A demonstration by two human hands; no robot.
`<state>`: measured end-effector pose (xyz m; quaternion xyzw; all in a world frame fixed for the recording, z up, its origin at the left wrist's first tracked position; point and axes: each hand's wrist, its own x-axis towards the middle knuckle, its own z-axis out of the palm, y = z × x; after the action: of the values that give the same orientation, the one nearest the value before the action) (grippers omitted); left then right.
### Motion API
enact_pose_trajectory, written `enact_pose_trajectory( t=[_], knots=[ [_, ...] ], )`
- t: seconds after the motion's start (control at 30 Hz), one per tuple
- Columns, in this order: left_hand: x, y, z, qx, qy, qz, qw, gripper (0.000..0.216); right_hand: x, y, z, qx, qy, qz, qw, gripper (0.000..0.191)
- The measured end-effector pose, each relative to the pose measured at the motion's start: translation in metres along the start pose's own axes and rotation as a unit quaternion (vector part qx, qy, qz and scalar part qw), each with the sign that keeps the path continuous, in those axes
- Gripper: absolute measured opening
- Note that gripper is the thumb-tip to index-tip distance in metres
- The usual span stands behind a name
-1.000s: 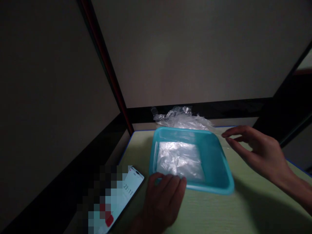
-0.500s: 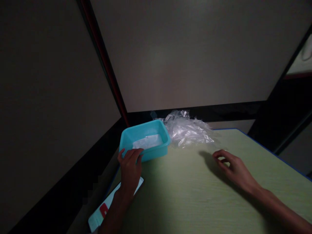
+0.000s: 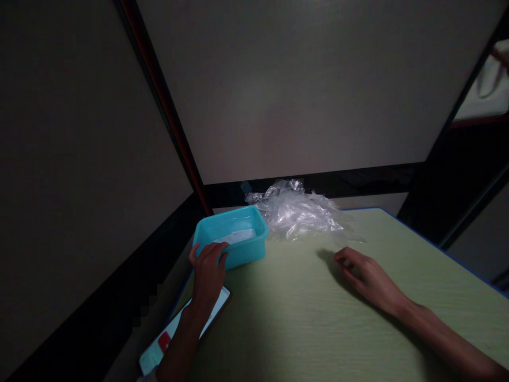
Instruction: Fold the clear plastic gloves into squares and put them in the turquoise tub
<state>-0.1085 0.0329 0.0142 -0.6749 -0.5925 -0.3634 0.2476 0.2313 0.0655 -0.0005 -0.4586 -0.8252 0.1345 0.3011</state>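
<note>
My left hand is shut on the near rim of a turquoise plastic basket, fingers over the edge and thumb at its left corner. Inside the basket lies something flat and whitish, too dim to name. My right hand hovers low over the table to the right, its fingers curled in toward the thumb with nothing visible between them. Behind the basket and to its right is a crumpled heap of clear plastic bags. Below my left wrist, partly covered by the forearm, lies a phone with a lit screen.
The pale green table has a blue edge and reaches back to a grey wall panel with a black strip along its bottom. A dark red corner post rises at the left. A white object sits on a shelf at far right.
The basket, still in my left hand, has come slightly down and toward me, leaving more of the plastic heap in sight. The whole view has shifted a little; my right hand stays curled.
</note>
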Motion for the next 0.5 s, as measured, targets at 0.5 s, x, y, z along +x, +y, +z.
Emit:
enact_pose_trajectory(
  t=[0.5],
  knots=[
    [0.0002, 0.0031, -0.0017, 0.017, 0.032, -0.007, 0.999, 0.021, -0.0024, -0.0065, -0.0014, -0.06, -0.038, -0.033, 0.997, 0.018]
  ],
)
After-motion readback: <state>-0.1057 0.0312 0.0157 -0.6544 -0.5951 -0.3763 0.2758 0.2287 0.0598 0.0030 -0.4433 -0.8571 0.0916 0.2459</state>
